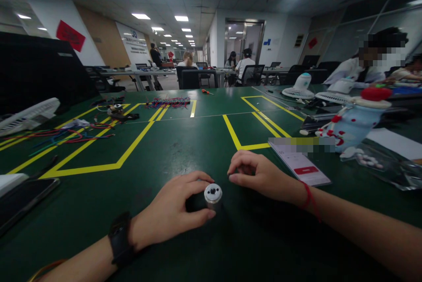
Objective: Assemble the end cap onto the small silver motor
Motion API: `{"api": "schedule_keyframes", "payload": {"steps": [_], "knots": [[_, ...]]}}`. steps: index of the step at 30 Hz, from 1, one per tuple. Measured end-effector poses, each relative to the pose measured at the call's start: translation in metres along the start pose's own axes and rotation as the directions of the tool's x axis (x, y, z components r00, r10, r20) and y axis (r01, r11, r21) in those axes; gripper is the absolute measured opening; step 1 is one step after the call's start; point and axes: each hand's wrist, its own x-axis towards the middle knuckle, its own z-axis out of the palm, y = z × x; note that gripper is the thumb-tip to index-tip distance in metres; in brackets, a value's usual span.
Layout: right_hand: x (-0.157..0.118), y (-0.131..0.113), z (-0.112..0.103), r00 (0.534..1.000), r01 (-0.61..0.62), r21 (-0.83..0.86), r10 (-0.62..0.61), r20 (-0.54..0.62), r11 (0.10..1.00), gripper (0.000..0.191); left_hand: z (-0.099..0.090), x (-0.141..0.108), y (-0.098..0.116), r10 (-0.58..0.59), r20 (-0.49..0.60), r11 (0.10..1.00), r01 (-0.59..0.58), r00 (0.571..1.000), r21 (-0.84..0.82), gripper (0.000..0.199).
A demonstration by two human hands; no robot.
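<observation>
A small silver cylindrical motor (213,194) stands upright on the green table, its round end face with small dark holes turned up. My left hand (174,205), with a dark watch on the wrist, is closed around it, the thumb on the near side and the fingers on the far side. To the right of the motor and apart from it, my right hand (252,170) hovers with thumb and forefinger pinched together. A tiny dark spot shows at those fingertips, too small to name. A red string circles the right wrist.
A lit phone (301,163) lies beside my right forearm, with a blue bottle (358,124) behind it. Another dark phone (26,203) is at the left edge. Loose wires (79,135), a wire bundle (169,103) and a screwdriver (207,92) lie farther back. People sit beyond.
</observation>
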Motion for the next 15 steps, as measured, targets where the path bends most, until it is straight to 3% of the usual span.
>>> {"api": "schedule_keyframes", "payload": {"steps": [2, 7, 11, 15], "knots": [[0.002, -0.01, 0.004, 0.998, 0.044, 0.004, -0.044, -0.055, 0.999, 0.01, 0.001, 0.0, -0.001, 0.003, -0.011, 1.0, -0.003, 1.0, 0.004, 0.024], [0.001, -0.031, 0.019, 0.995, 0.092, -0.036, -0.093, -0.044, 0.995, 0.008, 0.002, 0.0, -0.001, 0.021, -0.026, 1.0, -0.021, 0.999, 0.001, 0.025], [0.001, -0.035, 0.023, 0.986, 0.091, -0.084, -0.102, -0.131, 0.992, 0.006, 0.002, 0.0, -0.001, 0.02, -0.031, 1.0, -0.02, 0.999, -0.002, 0.023], [0.002, -0.036, 0.023, 0.987, 0.116, -0.134, -0.129, -0.091, 0.984, 0.008, 0.002, -0.001, 0.0, 0.023, -0.048, 1.0, -0.023, 0.999, 0.005, 0.026]]}}
